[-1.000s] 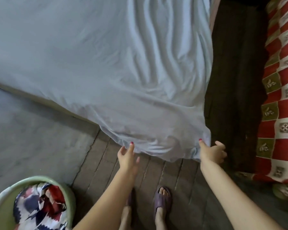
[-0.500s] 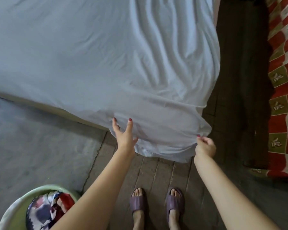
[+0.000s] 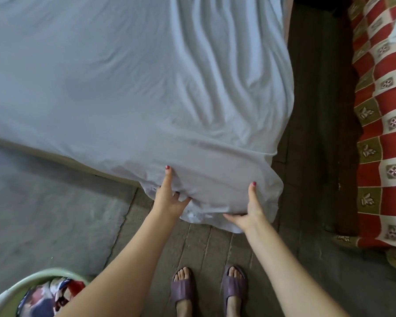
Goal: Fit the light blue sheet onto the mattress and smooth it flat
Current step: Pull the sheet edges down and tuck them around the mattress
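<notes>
The light blue sheet (image 3: 128, 88) covers the mattress, with long wrinkles running along its right side. Its near corner hangs loose over the mattress corner toward the floor. My left hand (image 3: 169, 195) holds the hanging corner on its left, one finger straight up on the cloth and the others tucked into the folds. My right hand (image 3: 249, 209) holds the same corner from the right, one finger on top, thumb pointing left along the hem, and the other fingers hidden under the cloth. A pale strip of the mattress (image 3: 87, 170) shows below the sheet's left edge.
A green basin (image 3: 7, 298) with coloured cloth sits at the bottom left. A red checked blanket (image 3: 386, 133) lies at the right, across a dark strip of floor. My feet in purple slippers (image 3: 183, 291) stand on floor planks just before the corner.
Both hands have closed in on the hanging corner. The left rose from below the hem onto the cloth. The right moved left from the corner's outer edge to grip under it.
</notes>
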